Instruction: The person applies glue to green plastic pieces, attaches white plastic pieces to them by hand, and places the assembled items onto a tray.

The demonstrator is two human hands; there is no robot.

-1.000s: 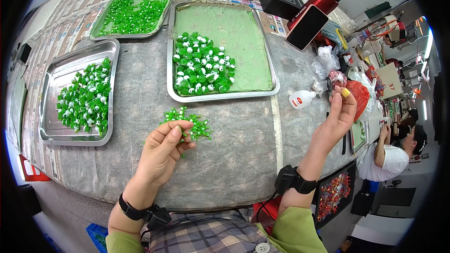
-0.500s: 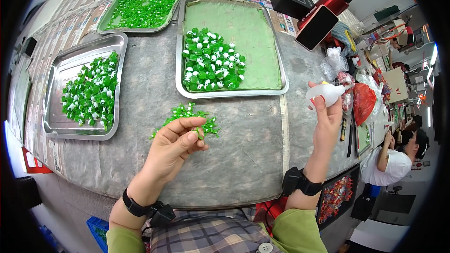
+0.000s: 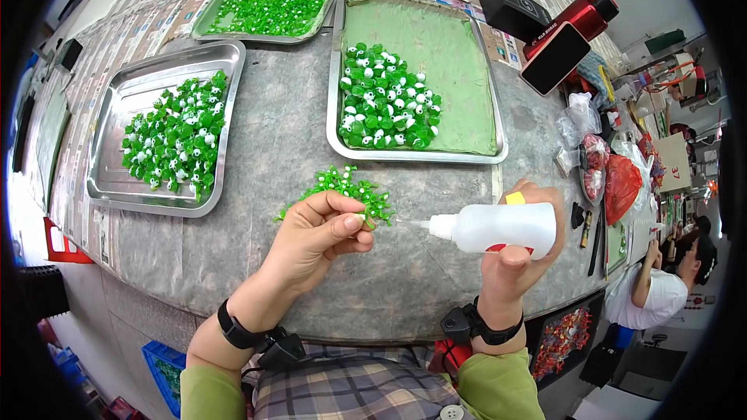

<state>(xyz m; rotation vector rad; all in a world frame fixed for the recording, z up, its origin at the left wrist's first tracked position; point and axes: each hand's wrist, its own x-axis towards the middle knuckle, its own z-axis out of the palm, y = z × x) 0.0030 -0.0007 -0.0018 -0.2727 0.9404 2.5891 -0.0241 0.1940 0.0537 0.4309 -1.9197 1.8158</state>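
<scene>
Between the thumb and fingers of my left hand (image 3: 323, 237) is pinched a small green plastic piece (image 3: 366, 221), partly hidden by the fingertips. My right hand (image 3: 523, 257) grips a white squeeze bottle (image 3: 506, 227), tipped on its side so that its thin nozzle points left toward the green piece, a short gap away. Just beyond my left hand lies a loose pile of small green pieces (image 3: 346, 184) with white spots. Past it, a green-lined metal tray (image 3: 459, 70) holds a heap of green and white round pieces (image 3: 389, 101) on its left half.
A metal tray (image 3: 109, 187) at left holds more green-and-white pieces. Behind it sits a tray (image 3: 204, 33) of small green pieces. A black box (image 3: 513, 12), a red bottle (image 3: 583, 12) and a phone (image 3: 555, 59) stand back right, near plastic bags (image 3: 622, 187). Another person (image 3: 642, 292) sits far right.
My right hand has brought the squeeze bottle left and down, turning its nozzle from pointing right to pointing at the left hand. The view has shifted slightly; my left hand keeps its pinch.
</scene>
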